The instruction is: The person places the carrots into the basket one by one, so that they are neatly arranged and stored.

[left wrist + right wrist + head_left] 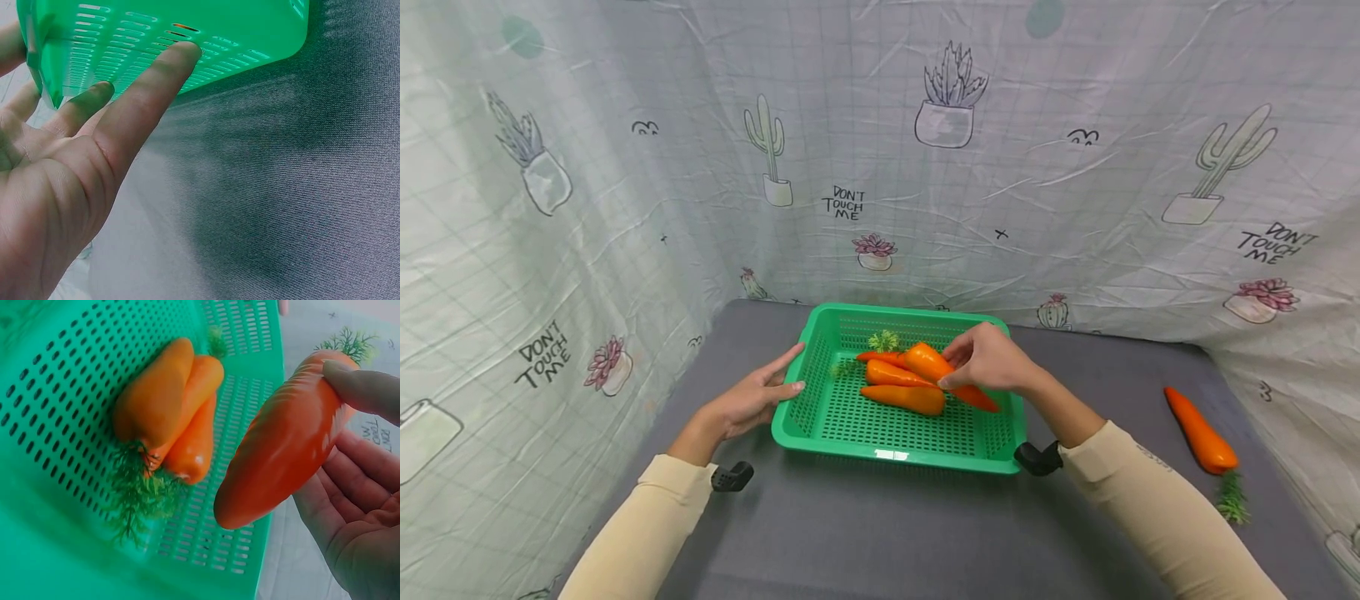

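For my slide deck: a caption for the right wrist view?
Right hand holding an orange plastic carrot above a green perforated basket containing three carrots.

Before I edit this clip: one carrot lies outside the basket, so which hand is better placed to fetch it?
The right hand, once it drops its carrot: the loose carrot lies on its side, while the left hand steadies the basket.

Staged tabletop booth — cactus-print cloth (1000, 167) backdrop, grey table (887, 533).

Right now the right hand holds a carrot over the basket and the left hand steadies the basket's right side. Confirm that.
Wrong side. The left hand rests on the basket's left side, as the head view shows. The right hand does hold a carrot over it.
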`<state>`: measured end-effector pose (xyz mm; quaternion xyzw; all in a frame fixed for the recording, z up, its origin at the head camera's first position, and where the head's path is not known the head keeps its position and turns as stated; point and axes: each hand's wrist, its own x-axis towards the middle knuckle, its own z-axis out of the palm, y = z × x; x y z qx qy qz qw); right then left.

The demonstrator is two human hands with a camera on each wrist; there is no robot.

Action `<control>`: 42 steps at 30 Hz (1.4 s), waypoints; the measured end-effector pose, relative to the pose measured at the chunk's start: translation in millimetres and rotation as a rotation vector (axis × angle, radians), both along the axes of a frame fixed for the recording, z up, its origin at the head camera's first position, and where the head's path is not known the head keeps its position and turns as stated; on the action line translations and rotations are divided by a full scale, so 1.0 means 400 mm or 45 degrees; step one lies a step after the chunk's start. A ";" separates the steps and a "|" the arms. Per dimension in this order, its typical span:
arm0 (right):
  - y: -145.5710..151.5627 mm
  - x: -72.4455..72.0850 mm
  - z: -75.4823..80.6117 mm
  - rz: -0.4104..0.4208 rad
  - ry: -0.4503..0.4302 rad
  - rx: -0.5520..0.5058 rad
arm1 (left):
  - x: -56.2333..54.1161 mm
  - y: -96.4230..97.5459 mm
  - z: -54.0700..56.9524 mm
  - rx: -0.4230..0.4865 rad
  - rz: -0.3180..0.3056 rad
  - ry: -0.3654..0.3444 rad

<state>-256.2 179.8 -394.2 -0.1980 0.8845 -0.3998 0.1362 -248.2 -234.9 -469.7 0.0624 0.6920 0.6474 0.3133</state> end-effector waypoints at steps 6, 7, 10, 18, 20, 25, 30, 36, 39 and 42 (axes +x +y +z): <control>-0.026 -0.006 -0.004 0.021 -0.004 0.023 | -0.002 0.000 -0.002 0.005 -0.021 0.010; -0.031 -0.007 -0.005 0.026 -0.004 0.025 | -0.002 0.000 -0.003 0.001 -0.013 0.003; -0.044 -0.009 -0.008 0.053 0.014 0.041 | -0.001 -0.001 -0.003 -0.008 -0.017 0.009; -0.078 -0.015 -0.028 0.102 0.072 0.109 | 0.007 -0.002 0.002 0.008 0.000 -0.007; -0.086 -0.016 -0.031 0.115 0.076 0.125 | 0.006 -0.002 0.002 0.011 0.000 -0.010; -0.105 -0.020 -0.032 0.120 0.078 0.159 | 0.003 -0.004 0.001 0.005 -0.014 0.005; -0.118 -0.035 -0.034 0.166 0.078 0.178 | 0.000 -0.007 0.004 0.017 -0.027 0.010; -0.126 -0.055 -0.041 0.227 0.063 0.178 | -0.004 -0.001 0.003 0.019 -0.011 0.007; -0.132 -0.064 -0.051 0.246 0.049 0.189 | -0.002 0.000 0.001 0.001 -0.011 0.009; -0.140 -0.073 -0.061 0.257 0.041 0.191 | -0.001 -0.001 -0.001 -0.008 -0.014 0.008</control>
